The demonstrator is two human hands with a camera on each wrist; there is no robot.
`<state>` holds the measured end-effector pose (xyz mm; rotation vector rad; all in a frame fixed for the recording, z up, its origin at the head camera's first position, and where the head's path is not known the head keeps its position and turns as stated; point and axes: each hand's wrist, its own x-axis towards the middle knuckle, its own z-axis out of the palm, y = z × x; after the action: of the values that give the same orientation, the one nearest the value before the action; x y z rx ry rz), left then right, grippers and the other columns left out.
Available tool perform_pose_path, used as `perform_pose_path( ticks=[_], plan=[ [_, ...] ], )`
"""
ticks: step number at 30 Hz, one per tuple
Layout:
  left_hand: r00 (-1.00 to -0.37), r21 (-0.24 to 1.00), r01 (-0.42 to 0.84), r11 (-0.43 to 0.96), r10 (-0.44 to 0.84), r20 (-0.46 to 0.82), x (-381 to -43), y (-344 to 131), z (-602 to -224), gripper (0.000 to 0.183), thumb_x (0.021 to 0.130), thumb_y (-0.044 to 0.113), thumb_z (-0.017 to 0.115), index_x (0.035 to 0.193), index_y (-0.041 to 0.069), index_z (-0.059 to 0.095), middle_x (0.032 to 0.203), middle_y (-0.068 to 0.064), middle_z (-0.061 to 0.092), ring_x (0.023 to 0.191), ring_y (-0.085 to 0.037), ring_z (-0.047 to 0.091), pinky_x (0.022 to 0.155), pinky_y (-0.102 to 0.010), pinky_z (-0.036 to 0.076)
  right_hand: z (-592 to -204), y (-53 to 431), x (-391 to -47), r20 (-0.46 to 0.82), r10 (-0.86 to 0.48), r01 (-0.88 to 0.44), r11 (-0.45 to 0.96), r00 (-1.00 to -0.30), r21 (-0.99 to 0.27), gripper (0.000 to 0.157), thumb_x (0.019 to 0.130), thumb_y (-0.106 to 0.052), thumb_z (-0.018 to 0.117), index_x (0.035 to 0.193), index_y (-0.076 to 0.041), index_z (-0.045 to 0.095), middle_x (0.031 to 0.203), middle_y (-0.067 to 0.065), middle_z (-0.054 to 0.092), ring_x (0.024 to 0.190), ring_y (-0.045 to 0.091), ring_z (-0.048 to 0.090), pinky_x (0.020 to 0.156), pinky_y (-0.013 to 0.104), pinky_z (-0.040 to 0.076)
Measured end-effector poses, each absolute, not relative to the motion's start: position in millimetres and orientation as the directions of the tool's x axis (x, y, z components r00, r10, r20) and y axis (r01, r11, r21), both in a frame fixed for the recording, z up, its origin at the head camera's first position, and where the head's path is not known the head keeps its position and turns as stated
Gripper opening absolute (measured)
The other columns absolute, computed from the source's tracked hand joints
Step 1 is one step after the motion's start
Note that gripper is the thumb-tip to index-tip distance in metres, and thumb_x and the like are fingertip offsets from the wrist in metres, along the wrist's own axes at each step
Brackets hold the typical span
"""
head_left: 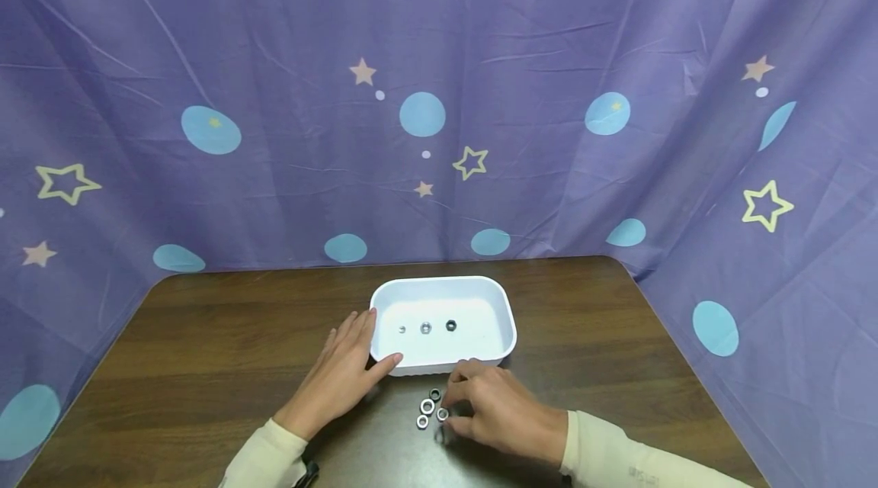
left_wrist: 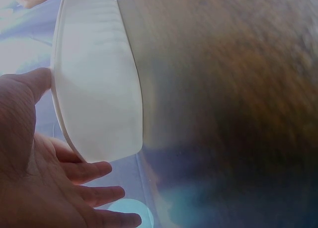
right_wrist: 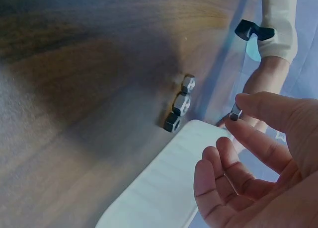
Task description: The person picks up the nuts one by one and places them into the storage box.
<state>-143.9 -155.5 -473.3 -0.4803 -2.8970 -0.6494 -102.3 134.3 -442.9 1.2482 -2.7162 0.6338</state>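
My right hand (head_left: 504, 409) pinches a small silver nut (head_left: 442, 415) between thumb and index finger, just above the table; the right wrist view shows the pinched nut (right_wrist: 235, 112) edge-on. Three nuts lie on the table to its left: a dark one (head_left: 435, 395), a larger silver one (head_left: 427, 406) and a smaller silver one (head_left: 422, 422). Behind them stands a white rectangular tray (head_left: 439, 370). It holds a tiny metal piece (head_left: 402, 329), a silver nut (head_left: 426, 328) and a black nut (head_left: 451, 325). My left hand (head_left: 343, 370) rests against the tray's left front corner, fingers extended.
A brown wooden table (head_left: 226, 351) lies under everything. Purple curtain cloth (head_left: 288, 91) with stars and dots hangs behind it and at both sides. A black band (right_wrist: 254, 30) sits on the left sleeve.
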Motion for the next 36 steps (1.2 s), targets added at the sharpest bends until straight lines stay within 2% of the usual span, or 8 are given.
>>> perform_pose_path(
  ticks=[6,13,20,36],
  plan=[
    [-0.938,0.393,0.340,0.854,0.281,0.202,-144.1,-155.7,-473.2,0.097,0.106,0.057,0.069,0.166,-0.012,0.035,0.167,-0.032,0.044,0.157,-0.056,0.036,0.121,-0.079,0.031,-436.4,135.1,-105.3,0.250,-0.690,-0.728,0.589,-0.679,-0.352,0.016,0.086,-0.026,0.097,0.098,-0.022,0.087,0.102,-0.013,0.068,0.092,-0.001,0.061,0.076,0.017,0.053],
    [-0.935,0.393,0.349,0.850,0.287,0.209,-144.4,-156.7,-473.5,0.097,0.106,0.056,0.070,0.166,-0.012,0.036,0.166,-0.033,0.044,0.157,-0.056,0.037,0.121,-0.079,0.032,-430.5,134.8,-112.2,0.302,-0.686,-0.747,0.573,-0.662,-0.337,0.014,0.085,-0.022,0.097,0.096,-0.021,0.087,0.099,-0.012,0.068,0.091,0.001,0.062,0.076,0.019,0.054],
    [-0.935,0.394,0.347,0.851,0.285,0.210,-144.2,-156.2,-474.1,0.096,0.106,0.055,0.071,0.166,-0.012,0.036,0.166,-0.033,0.045,0.156,-0.056,0.037,0.121,-0.078,0.032,-424.7,135.7,-118.8,0.293,-0.651,-0.712,0.607,-0.700,-0.354,0.013,0.086,-0.022,0.095,0.096,-0.022,0.087,0.100,-0.014,0.068,0.095,0.003,0.065,0.082,0.025,0.057],
    [-0.935,0.397,0.348,0.849,0.287,0.207,-143.2,-156.0,-473.2,0.096,0.106,0.055,0.070,0.165,-0.012,0.036,0.166,-0.033,0.045,0.157,-0.056,0.037,0.121,-0.078,0.031,-416.5,130.3,-149.2,0.316,-0.591,-0.670,0.646,-0.742,-0.366,0.009,0.088,-0.020,0.092,0.096,-0.019,0.088,0.098,-0.009,0.071,0.094,0.009,0.067,0.081,0.031,0.059]
  ],
)
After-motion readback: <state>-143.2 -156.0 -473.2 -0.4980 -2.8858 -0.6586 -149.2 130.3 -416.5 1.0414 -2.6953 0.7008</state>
